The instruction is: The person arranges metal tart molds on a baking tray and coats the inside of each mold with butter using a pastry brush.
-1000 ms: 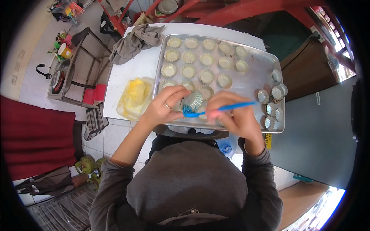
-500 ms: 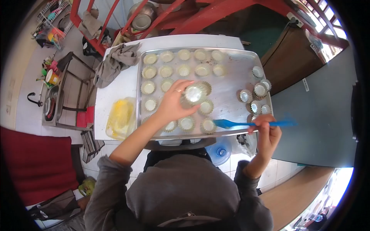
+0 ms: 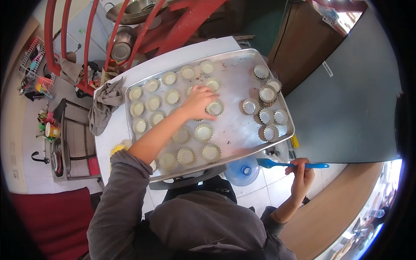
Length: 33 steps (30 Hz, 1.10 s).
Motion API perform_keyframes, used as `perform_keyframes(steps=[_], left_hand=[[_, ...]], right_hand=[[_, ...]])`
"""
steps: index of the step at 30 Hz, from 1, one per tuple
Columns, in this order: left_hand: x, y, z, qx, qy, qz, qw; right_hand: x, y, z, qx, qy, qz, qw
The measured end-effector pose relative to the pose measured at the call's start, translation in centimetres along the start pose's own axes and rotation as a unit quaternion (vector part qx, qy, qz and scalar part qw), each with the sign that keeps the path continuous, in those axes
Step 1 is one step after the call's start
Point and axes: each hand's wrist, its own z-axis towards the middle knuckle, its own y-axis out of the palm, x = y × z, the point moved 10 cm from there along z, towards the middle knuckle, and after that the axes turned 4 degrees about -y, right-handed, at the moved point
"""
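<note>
In the head view, I see that the left hand (image 3: pixel 200 104) has lowered the fluted tin (image 3: pixel 214 107) it held up earlier, and the right hand (image 3: pixel 301 175) has drawn the blue brush (image 3: pixel 277 164) away from over the tray (image 3: pixel 238 134).

On my feed, the left hand's thumb and fingers are parted around the tin, which sits upright on the tray; I cannot tell whether they still grip it. The right hand pinches the brush by its handle, bristle end toward the left, past the tray's near edge.

Tins stand in rows around the left hand, with a looser cluster and a stack (image 3: pixel 268 94) at the tray's right end. A grey cloth (image 3: pixel 104 104) lies beside the tray on the white counter (image 3: pixel 105 145).
</note>
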Motion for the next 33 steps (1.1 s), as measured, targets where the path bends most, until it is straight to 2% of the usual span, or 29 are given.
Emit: perform_keyframes(steps=[9,12,18,21,24,27,30,33], left_hand=[[-0.3,0.5,0.6,-0.097,-0.068,0.027,0.993],[-0.1,0.5,1.1,-0.064,-0.060,0.016,0.996],[-0.2,1.0,1.4,-0.082,-0.068,0.010,0.994],[1.0,-0.7,1.6,-0.015,-0.019,0.046,0.999],[3.5,-1.4,3.4,0.056,0.012,-0.002,0.998],[4.8,3.8,6.5,0.009,-0.022,-0.007,1.000],[5.6,7.5,8.7,-0.129,-0.079,0.015,0.988],[6.0,7.9,9.7,-0.151,-0.107,0.036,0.982]], right_hand=[[0.3,0.1,0.9,-0.010,-0.001,0.004,1.000],[0.5,0.0,1.0,-0.008,0.004,0.006,1.000],[0.8,-0.2,0.8,-0.010,0.020,0.004,1.000],[0.9,-0.5,0.7,-0.005,0.027,0.000,1.000],[1.2,-1.0,0.4,0.010,0.035,-0.004,0.999],[1.2,-1.3,0.1,0.012,0.033,-0.003,0.999],[1.1,-1.7,-0.4,0.005,0.031,-0.007,0.999],[1.4,-2.6,-1.2,0.026,0.043,-0.008,0.999]])
